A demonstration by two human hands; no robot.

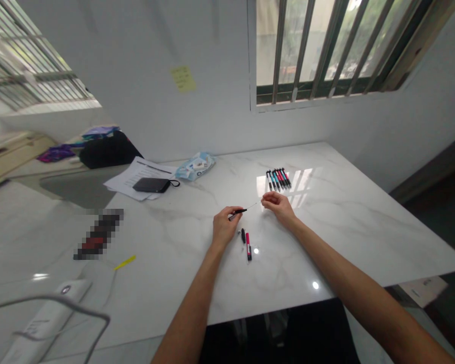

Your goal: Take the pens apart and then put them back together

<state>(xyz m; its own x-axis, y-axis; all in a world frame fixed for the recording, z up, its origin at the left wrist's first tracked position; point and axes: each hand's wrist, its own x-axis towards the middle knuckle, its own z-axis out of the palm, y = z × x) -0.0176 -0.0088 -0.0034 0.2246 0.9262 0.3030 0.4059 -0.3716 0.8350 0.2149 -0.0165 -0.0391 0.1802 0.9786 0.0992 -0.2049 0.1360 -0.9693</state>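
Note:
My left hand point(224, 225) is closed around a black pen piece point(239, 211), held just above the table. Out of its right end sticks a thin pale rod point(252, 205), like a pen refill. My right hand point(278, 205) is pinched at the far end of that line; whatever tiny piece sits in its fingertips is too small to name. On the table between my forearms lie a short black pen part point(243, 235) and a red and black pen barrel point(248, 246). Beyond my right hand, several pens point(278, 179) lie side by side in a row.
At the back are a blue and white wipes packet point(195, 166), paper sheets point(121, 178) and a black pouch point(151, 185). Farther left lie a yellow strip point(125, 262) and a blurred-out dark object point(99, 235). A white box-like device point(49, 318) stands near the left front.

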